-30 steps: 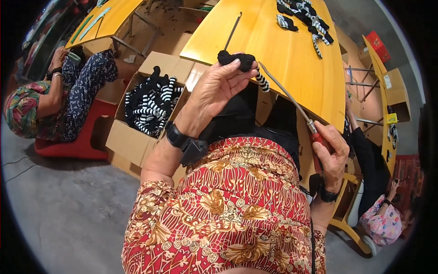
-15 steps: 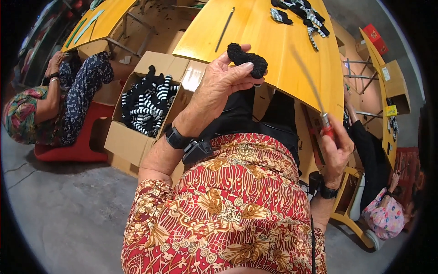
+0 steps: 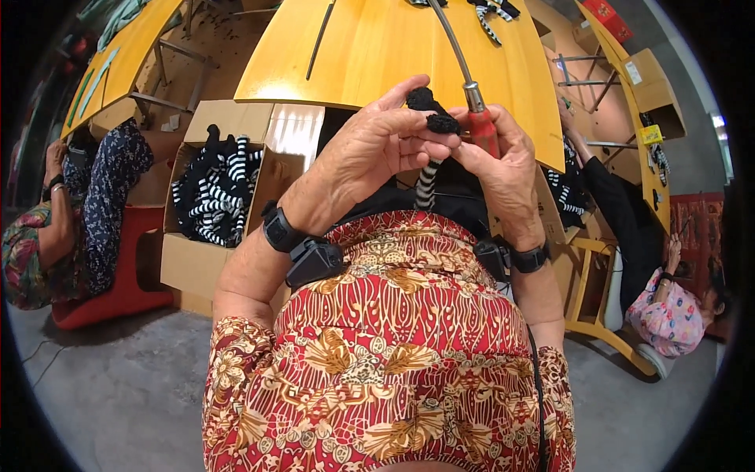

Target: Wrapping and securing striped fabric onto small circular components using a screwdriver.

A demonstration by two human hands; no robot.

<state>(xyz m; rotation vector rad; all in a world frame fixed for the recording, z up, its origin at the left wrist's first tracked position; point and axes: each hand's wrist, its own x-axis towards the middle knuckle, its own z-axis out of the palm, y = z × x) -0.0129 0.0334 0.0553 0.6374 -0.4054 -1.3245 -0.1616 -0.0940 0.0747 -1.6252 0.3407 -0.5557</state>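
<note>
Between thumb and fingers, my left hand [image 3: 354,145] is closed on a black fuzzy knitted piece [image 3: 443,123]. A black-and-white striped length [image 3: 425,187] hangs below it, seemingly part of the same piece. My right hand [image 3: 507,177] is wrapped round the red handle of a tool [image 3: 481,126] with a metal collar and a long, thin rod. The rod points up and away over the table, apart from the knitted piece. My right fingertips come close to the black piece; whether they grip it too, I cannot tell.
Before me stands a yellow table [image 3: 377,63] with a dark thin rod [image 3: 318,39] and striped knitted pieces [image 3: 491,20] on it. An open cardboard box [image 3: 197,263] of striped pieces is on my left. Two people [image 3: 39,244] [image 3: 668,315] sit at either side.
My right hand has come in from the right with the tool, up beside the black piece. The left hand has turned the piece, and its striped length now shows hanging down.
</note>
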